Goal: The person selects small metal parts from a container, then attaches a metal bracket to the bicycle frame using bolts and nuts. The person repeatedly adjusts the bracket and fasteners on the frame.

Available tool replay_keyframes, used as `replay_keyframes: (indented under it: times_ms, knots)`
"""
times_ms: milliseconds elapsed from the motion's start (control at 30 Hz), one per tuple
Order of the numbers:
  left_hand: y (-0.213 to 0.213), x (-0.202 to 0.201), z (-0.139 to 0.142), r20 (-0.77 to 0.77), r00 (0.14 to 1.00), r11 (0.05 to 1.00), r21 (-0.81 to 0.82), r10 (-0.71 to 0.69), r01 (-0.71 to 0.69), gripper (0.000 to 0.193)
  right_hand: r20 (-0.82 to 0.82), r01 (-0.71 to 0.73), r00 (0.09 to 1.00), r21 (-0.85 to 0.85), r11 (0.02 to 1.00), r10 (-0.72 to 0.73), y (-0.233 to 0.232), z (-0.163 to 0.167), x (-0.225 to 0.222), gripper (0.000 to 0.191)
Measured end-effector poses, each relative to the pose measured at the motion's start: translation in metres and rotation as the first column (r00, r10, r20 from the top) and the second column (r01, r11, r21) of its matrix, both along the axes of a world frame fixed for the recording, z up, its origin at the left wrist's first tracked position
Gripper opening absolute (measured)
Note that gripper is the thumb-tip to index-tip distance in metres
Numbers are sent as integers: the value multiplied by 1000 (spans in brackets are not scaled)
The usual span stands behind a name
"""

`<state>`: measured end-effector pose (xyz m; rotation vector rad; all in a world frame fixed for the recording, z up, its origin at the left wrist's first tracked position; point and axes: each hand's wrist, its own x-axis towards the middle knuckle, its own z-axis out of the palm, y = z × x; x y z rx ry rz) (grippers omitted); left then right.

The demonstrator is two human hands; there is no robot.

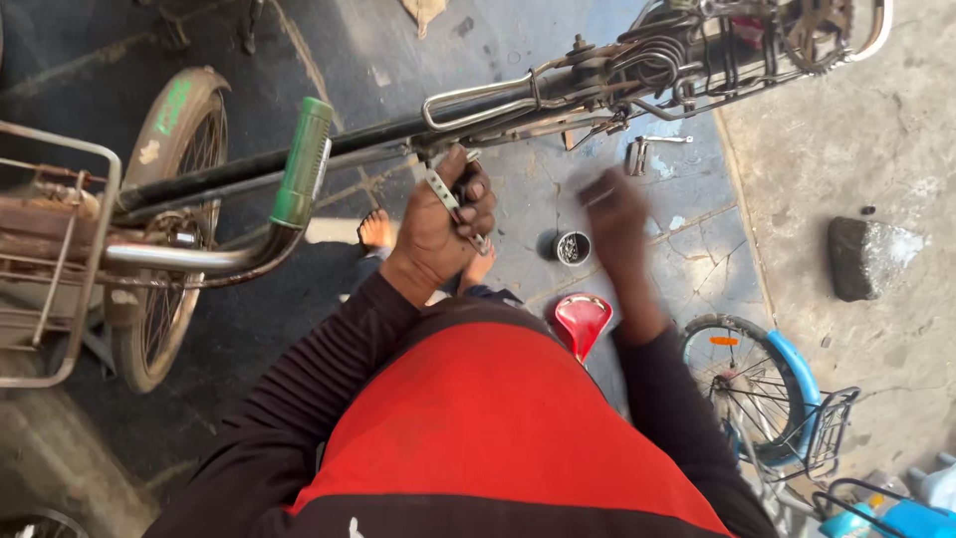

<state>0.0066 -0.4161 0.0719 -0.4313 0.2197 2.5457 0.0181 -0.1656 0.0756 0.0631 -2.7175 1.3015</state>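
Observation:
An old bicycle lies across the top of the head view, its dark frame tube (378, 134) running from the handlebar with a green grip (303, 161) to the saddle springs (657, 55). My left hand (443, 219) is shut on a flat metal spanner (448, 199) just under the frame tube. My right hand (614, 211) is blurred in motion over the cracked floor, fingers apart and holding nothing I can see. A small round tin (572, 247) of bits stands on the floor between my hands.
A red saddle-shaped part (583, 319) lies near my feet. A metal tool (642, 151) rests on the floor under the frame. A rock (871, 257) sits at the right. A small blue bicycle (777, 399) lies at the lower right. A front basket (45, 249) is at the left.

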Motion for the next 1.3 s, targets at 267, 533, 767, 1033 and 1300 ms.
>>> replay_keyframes:
  times_ms: [267,533,767,1033,1300]
  knots:
    - [-18,1,-6,-24,992,980,-156,123,-125,20,-150,-96,963,583,807,222,98,32,-125,31]
    - [-47,13,-18,1,968,942,-229,252,-245,21,-212,-210,952,81,974,223,115,38,-142,23]
    - [-55,10,-14,-44,975,939,-259,220,-224,19,-140,13,968,-802,598,-209,159,55,-154,14]
    - [-51,-3,8,-176,982,855,-498,67,-148,24,-27,-56,998,-715,696,53,87,113,-94,33]
    - [-37,6,21,-460,831,616,-764,-313,-191,46,280,-631,728,-83,771,626,-115,113,-93,30]
